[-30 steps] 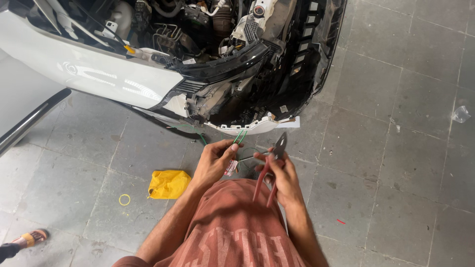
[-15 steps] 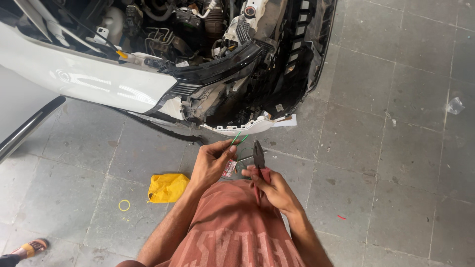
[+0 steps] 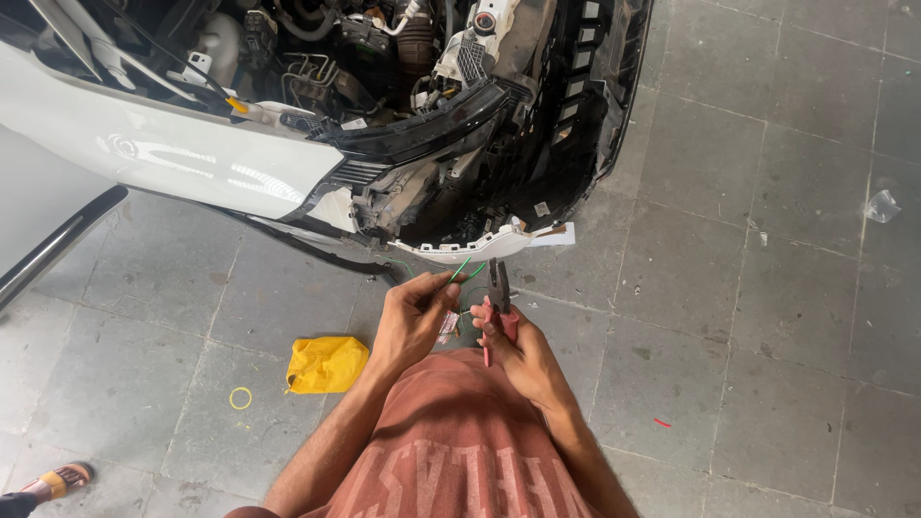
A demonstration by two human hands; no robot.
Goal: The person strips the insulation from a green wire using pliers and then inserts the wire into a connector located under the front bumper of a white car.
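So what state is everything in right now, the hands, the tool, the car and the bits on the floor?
left hand: pinching a thin green wire
right hand: gripping red-handled pliers, jaws pointing up
car front: stripped open, engine parts exposed
white bumper piece: hanging loose at the bottom edge
yellow bag: crumpled on the floor
yellow ring: lying flat on the floor
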